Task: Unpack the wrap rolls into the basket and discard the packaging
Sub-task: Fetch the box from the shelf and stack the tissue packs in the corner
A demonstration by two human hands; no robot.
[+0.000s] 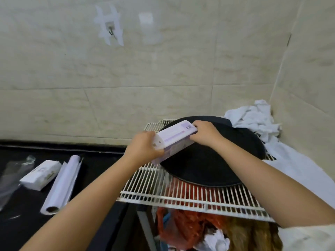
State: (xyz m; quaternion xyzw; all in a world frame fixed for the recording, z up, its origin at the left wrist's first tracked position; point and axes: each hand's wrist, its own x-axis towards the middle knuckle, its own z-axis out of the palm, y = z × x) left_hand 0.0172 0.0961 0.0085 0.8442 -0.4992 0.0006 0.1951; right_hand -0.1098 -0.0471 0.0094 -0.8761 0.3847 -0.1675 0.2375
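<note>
Both hands, left hand (145, 148) and right hand (204, 133), clasp the long pale-lilac cardboard box (174, 140) above the white wire rack (190, 196); tugging unevenly could spill its roll.

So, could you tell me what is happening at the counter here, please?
A person is holding a white and lilac box with both hands above a white wire rack and a round black pan. The left hand grips the near end and the right hand the far end. On the dark counter to the left lie an unboxed wrap roll, a second white box and some clear plastic. No basket is clearly in view.
</note>
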